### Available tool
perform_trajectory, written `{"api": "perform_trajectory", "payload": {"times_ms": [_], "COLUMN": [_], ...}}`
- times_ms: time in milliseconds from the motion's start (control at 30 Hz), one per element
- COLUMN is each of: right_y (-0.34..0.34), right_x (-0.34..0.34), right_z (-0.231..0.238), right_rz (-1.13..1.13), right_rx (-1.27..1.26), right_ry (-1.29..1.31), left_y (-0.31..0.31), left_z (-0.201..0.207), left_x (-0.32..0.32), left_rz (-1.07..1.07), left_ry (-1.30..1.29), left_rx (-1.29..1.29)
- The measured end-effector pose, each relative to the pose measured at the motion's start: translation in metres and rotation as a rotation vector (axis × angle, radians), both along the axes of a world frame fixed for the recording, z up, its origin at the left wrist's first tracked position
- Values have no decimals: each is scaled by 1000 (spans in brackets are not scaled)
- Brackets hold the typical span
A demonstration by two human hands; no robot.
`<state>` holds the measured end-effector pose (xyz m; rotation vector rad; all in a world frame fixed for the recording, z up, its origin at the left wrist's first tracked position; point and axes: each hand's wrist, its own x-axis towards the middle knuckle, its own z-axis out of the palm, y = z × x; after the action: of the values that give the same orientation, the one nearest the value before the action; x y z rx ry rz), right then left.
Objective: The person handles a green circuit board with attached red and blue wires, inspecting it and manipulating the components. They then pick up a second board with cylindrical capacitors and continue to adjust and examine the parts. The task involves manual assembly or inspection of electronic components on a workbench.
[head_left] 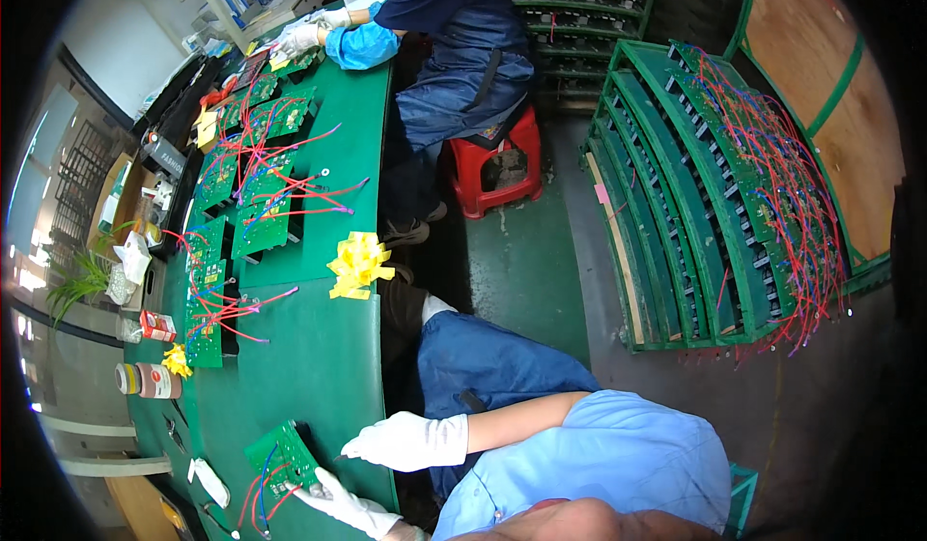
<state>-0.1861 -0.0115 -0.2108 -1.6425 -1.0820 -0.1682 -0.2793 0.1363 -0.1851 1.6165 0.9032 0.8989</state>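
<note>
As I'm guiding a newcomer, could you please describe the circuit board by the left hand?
On the long green table, look at the wearer's end. There the gloved left hand touches a red-wired circuit board, set apart from the grouped boards farther along.

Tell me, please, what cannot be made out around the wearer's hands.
- Head view: whatever the right hand may hold; it hides all but a dark tip.
- Head view: the underside of the circuit board, hidden by the board.
- Head view: most of the left hand's forearm, cut off by the lower edge.
</note>
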Motion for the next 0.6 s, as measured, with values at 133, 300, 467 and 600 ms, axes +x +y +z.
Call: {"api": "perform_trajectory", "payload": {"times_ms": [133, 300, 467, 600], "right_y": [-10, -23, -20, -6], "right_x": [15, 32, 33, 38], "right_z": [25, 23, 36, 44], "right_rz": [183, 57, -24, 9], "right_rx": [-306, -315, -278, -275], "right_ry": [157, 57, 481, 205], "left_y": [-2, 40, 90, 104], "left_z": [10, 6, 8, -1], "left_x": [-5, -22, -55, -60], "left_rz": [-208, -281, -62, -30], "left_ry": [83, -10, 453, 146], "left_rx": [-107, -185, 572, 407]}}
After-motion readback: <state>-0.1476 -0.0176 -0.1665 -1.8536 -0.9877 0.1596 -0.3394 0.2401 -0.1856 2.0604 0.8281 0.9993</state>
